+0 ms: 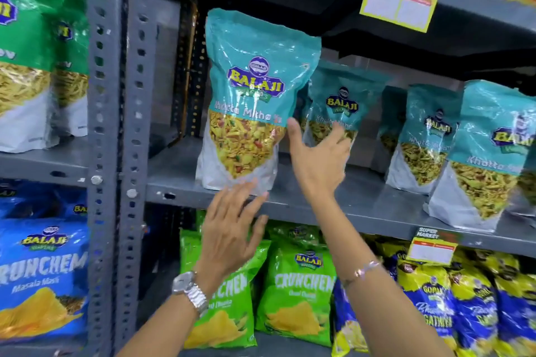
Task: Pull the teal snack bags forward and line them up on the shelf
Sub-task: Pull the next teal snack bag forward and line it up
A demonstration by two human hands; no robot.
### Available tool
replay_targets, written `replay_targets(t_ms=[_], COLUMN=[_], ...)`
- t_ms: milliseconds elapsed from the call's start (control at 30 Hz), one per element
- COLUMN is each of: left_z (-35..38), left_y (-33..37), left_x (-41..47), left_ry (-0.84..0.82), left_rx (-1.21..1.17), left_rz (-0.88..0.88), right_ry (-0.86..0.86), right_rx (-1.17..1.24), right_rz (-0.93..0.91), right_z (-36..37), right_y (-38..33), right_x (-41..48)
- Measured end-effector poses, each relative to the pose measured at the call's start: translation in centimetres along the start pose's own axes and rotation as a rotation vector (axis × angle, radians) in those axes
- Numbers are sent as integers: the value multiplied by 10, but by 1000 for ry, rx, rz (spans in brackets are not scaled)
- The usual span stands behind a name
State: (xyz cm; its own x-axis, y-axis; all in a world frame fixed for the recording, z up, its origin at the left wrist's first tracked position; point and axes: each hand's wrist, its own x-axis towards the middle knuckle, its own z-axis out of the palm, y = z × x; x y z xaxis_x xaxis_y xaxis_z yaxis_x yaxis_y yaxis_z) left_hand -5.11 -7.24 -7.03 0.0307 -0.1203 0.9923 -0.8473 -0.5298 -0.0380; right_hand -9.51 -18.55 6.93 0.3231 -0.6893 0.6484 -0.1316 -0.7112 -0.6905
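Several teal snack bags stand on the grey metal shelf. The nearest teal bag stands upright at the shelf's front edge, at the left. A second teal bag stands further back, and two more stand to the right, the rightmost near the front. My left hand is spread open just below the front bag's bottom edge, fingertips at the shelf lip. My right hand is open, its thumb at the front bag's right side and its fingers reaching onto the second bag.
A grey perforated upright bounds the shelf on the left, with green snack bags beyond it. Green and blue-yellow bags fill the shelf below. Yellow price tags hang from the shelf edges.
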Motion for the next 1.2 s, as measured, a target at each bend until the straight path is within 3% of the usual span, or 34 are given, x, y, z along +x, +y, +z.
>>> replay_targets(t_ms=[67,233,467,867,1200], left_z=[16,51,58,60,50], left_y=[29,57,54,60,64], left_x=[8,13,9,9,14], left_ry=[-38,-200,-212,-197,-250], left_rx=[-57,-4,154,158,121], left_rz=[-8,-33,33,-4,-39], right_ry=[36,-96,-241,-190,-156], right_rx=[-43,-125,-30,-89,-95], right_rz=[30,90,220,214,159], right_z=[-2,10,47,78,42], right_y=[24,74,100,111,107], right_x=[32,91,129,138,108])
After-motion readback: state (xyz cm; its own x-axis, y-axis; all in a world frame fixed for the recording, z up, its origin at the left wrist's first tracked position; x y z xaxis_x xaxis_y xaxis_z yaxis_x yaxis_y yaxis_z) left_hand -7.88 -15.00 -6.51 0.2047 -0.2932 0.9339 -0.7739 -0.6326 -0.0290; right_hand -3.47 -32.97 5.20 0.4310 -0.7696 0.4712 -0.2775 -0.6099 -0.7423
